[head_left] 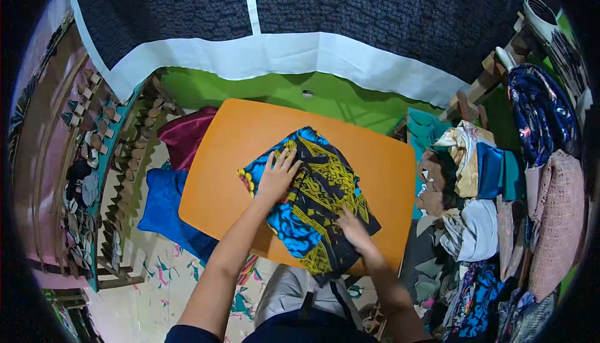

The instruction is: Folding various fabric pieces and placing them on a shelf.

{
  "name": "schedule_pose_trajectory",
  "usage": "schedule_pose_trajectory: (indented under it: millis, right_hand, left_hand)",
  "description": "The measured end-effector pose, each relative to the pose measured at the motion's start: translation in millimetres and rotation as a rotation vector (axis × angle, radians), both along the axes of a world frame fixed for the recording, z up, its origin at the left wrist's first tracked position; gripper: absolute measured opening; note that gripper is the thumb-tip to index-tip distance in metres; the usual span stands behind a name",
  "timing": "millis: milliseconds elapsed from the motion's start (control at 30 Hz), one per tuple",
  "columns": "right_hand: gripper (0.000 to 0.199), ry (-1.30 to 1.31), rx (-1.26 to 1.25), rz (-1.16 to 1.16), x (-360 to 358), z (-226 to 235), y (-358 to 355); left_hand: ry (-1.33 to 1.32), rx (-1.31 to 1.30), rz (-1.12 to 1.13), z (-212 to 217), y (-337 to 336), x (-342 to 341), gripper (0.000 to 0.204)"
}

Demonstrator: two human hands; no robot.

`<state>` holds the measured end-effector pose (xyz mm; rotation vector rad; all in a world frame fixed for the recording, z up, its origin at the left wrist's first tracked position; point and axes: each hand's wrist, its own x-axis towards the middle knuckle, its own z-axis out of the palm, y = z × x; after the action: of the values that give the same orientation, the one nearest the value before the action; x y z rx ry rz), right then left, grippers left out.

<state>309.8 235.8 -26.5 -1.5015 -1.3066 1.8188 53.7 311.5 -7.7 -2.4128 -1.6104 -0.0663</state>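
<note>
A patterned cloth (319, 183) in black, yellow and bright blue lies partly folded on an orange table (375, 149). Its lower end hangs over the near edge, by my lap. My left hand (279, 174) rests flat on the upper left part of the cloth, fingers spread. Over the lower right part is my right hand (355, 230), smeared by motion, so its fingers do not show clearly. Whether it pinches the cloth or only touches it, I cannot tell.
A dark red cloth (184, 137) and a blue cloth (164, 202) lie left of the table. Racks with shoe-like pieces (128, 168) stand farther left. Piled fabrics (472, 230) crowd the right side. Scraps (164, 274) litter the floor. A dark curtain (187, 5) hangs behind.
</note>
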Motion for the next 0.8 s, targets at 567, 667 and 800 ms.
schedule_pose_trajectory:
  millis: [567,667,800]
  right_hand:
    - [0.06,-0.786,1.693,1.295,87,19,103]
    - [0.064,-0.52,1.761,1.632,101,18,108]
    - [0.089,-0.403,1.549,1.789,81,31,98]
  left_hand:
    - [-0.125,-0.468,-0.346,-15,-202,40,0.063]
    - [-0.047,-0.242,-0.319,-24,-203,57,0.077]
    - [0.048,-0.205,-0.225,-31,-209,70,0.067]
